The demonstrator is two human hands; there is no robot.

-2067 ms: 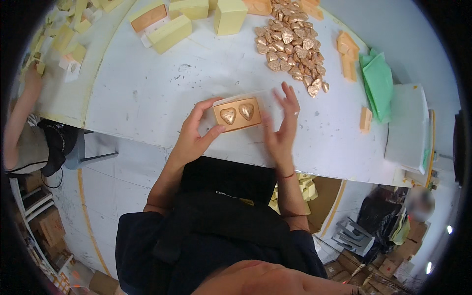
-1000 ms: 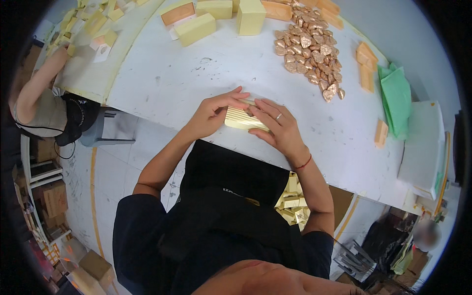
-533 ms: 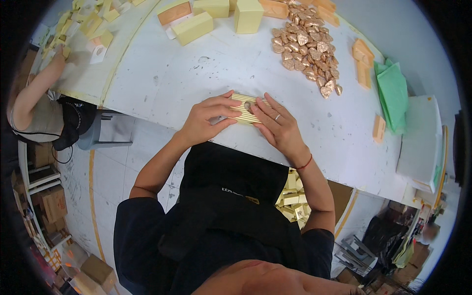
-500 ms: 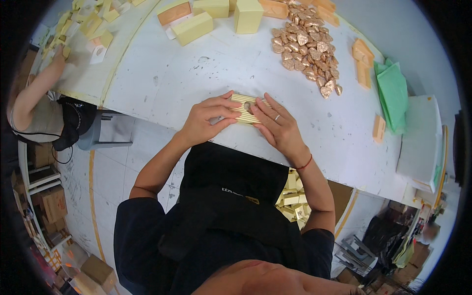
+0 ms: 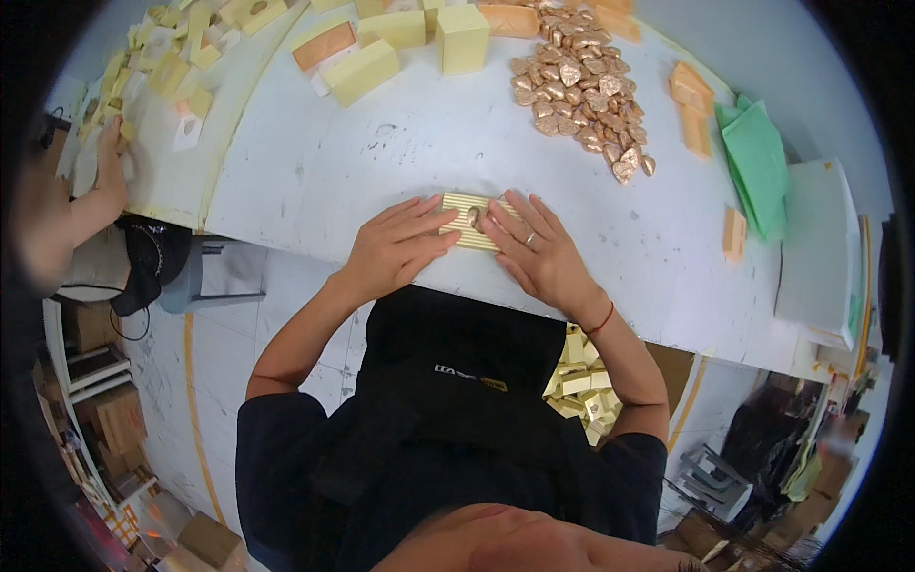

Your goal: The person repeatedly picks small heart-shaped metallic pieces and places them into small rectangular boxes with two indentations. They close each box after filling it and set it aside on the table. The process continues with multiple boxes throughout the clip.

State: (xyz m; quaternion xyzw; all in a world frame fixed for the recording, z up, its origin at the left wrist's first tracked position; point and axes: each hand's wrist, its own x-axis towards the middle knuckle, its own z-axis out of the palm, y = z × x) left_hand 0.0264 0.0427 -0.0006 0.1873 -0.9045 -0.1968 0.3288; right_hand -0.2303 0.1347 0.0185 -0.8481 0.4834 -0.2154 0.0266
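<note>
A small striped pale-gold box (image 5: 464, 202) lies on the white table in front of me. A round, shiny, brownish spot shows in the middle of its upper face. My left hand (image 5: 400, 246) rests against the box's left part, fingers stretched out and fingertips on its top. From the right, my right hand (image 5: 541, 250), with a ring and a thin red cord at the wrist, lays its extended fingers over the box's right half, which they cover. Beyond the hands lies a heap of copper-coloured foil-wrapped hearts (image 5: 596, 91).
Yellow boxes (image 5: 362, 71) and orange trays (image 5: 511, 20) stand at the back. Green sheets (image 5: 756, 162) and a white box (image 5: 818, 253) are at the right. More gold boxes (image 5: 583, 386) fill a container below the table edge. A co-worker's arm (image 5: 100, 195) reaches in at left.
My fingers have straightened and lie flatter on the box. The whole view has shifted slightly. At the left, the co-worker's body has come further into view.
</note>
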